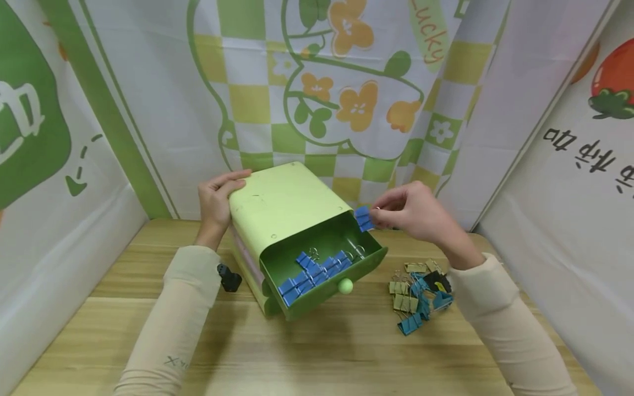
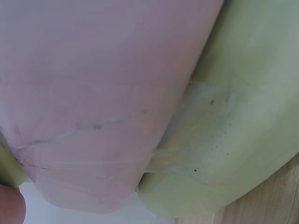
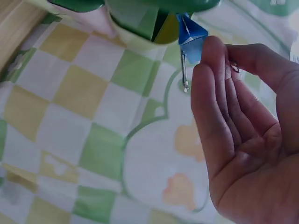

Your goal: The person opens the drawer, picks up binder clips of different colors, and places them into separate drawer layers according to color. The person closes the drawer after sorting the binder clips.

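Note:
My left hand [image 1: 216, 201] grips the far left corner of a light green drawer box [image 1: 292, 203], thumb near its top edge. The box has a pink side panel [image 2: 93, 107]. Its dark green drawer [image 1: 317, 305], with a round green knob [image 1: 345, 286], is pulled out toward me. Several blue binder clips [image 1: 309, 275] lie inside along the front wall. Over the drawer's right side, my right hand [image 1: 413, 212] pinches another blue binder clip [image 1: 364, 219] by its wire handle between thumb and fingers; in the right wrist view this clip [image 3: 192, 39] hangs beside the fingertips.
To the right of the box, a pile of yellow binder clips [image 1: 406, 303], teal binder clips [image 1: 410, 324] and a black piece [image 1: 437, 281] lies on the wooden table [image 1: 317, 363]. A small black object [image 1: 229, 279] stands left of the box. Printed curtains [image 1: 252, 104] enclose the table.

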Demonstrator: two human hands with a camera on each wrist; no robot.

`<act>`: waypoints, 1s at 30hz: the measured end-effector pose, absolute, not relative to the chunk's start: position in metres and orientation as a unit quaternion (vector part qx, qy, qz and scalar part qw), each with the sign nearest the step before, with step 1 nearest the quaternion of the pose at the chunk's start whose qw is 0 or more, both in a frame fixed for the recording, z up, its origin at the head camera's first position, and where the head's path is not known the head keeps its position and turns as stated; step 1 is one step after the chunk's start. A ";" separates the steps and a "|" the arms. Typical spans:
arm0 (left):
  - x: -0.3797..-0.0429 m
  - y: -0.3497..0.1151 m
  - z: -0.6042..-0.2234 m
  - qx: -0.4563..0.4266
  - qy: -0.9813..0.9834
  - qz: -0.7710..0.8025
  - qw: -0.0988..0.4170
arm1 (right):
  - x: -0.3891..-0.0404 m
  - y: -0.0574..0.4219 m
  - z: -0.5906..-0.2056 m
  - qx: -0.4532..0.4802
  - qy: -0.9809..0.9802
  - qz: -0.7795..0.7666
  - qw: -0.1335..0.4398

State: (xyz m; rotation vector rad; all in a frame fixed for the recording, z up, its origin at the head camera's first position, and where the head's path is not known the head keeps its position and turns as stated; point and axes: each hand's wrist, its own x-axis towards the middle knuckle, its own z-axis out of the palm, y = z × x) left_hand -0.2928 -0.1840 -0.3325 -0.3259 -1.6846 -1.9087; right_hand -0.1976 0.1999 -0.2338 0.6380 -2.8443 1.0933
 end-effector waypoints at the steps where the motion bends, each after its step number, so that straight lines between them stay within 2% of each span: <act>1: -0.293 -0.184 -0.333 -0.122 -0.629 -0.713 0.284 | -0.195 0.196 -0.234 0.209 -0.918 0.335 0.023; 10: -0.292 -0.184 -0.334 -0.121 -0.628 -0.714 0.285 | -0.180 0.163 -0.237 0.237 -0.940 0.236 0.064; 13: -0.292 -0.184 -0.334 -0.120 -0.628 -0.714 0.285 | -0.179 0.156 -0.239 0.249 -0.944 0.208 0.062; 26: -0.292 -0.184 -0.335 -0.123 -0.633 -0.710 0.283 | -0.181 0.154 -0.246 0.267 -0.944 0.193 0.017; 30: -0.292 -0.184 -0.333 -0.121 -0.635 -0.709 0.284 | -0.187 0.162 -0.245 0.273 -0.937 0.214 -0.026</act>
